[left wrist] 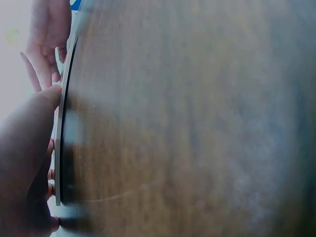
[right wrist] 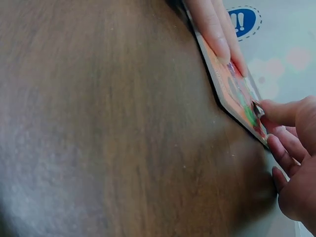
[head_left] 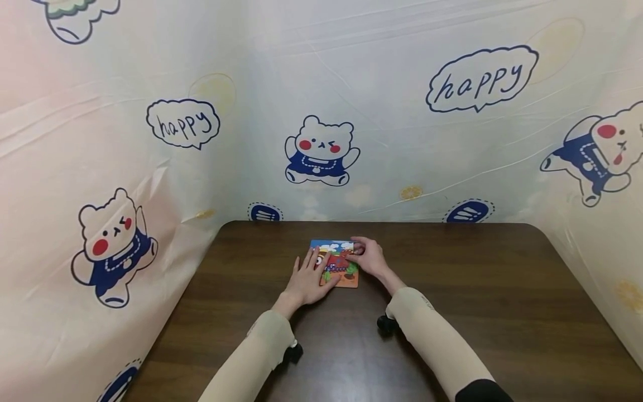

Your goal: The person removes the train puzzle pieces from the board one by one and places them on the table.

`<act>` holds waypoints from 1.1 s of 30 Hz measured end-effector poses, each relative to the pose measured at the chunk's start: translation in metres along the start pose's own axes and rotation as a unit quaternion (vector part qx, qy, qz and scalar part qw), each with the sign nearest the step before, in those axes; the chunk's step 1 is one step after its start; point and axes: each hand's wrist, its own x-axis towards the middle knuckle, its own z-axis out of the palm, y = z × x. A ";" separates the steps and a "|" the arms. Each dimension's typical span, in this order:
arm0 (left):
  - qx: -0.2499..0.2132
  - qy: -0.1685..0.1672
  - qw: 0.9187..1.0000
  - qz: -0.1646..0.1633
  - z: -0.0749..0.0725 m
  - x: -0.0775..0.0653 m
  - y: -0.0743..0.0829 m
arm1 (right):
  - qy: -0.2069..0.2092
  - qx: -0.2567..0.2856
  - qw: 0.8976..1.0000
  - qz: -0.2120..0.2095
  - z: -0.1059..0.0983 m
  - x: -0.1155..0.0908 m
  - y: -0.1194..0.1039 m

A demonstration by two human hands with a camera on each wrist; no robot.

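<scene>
A colourful picture board, which looks like a flat jigsaw puzzle with a red vehicle, white clouds and green plants, lies near the far side of the table. My left hand rests on its left part with fingers spread and straight. At the right edge, my right hand pinches a small, dark-edged puzzle piece between thumb and fingers, tilted up from the board. The fingers hide much of that piece. In the left wrist view the board shows only as a thin edge beside the left hand.
The brown wooden table stretches out around the board. A pale curtain printed with bears and "happy" bubbles hangs behind the table and along both sides. Small black wrist devices sit under both sleeves.
</scene>
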 end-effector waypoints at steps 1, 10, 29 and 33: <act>-0.002 -0.001 1.000 0.000 0.001 0.001 -0.001 | 0.002 0.006 1.000 0.004 0.000 0.001 0.000; -0.012 -0.003 1.000 0.001 0.006 0.004 -0.006 | 0.007 0.013 1.000 -0.011 -0.004 0.001 0.002; -0.008 -0.008 1.000 0.002 -0.002 0.000 0.000 | -0.026 0.078 0.995 0.059 -0.010 0.008 -0.009; -0.009 -0.008 1.000 0.003 -0.003 -0.001 0.000 | -0.026 0.087 0.994 0.064 -0.010 0.007 -0.006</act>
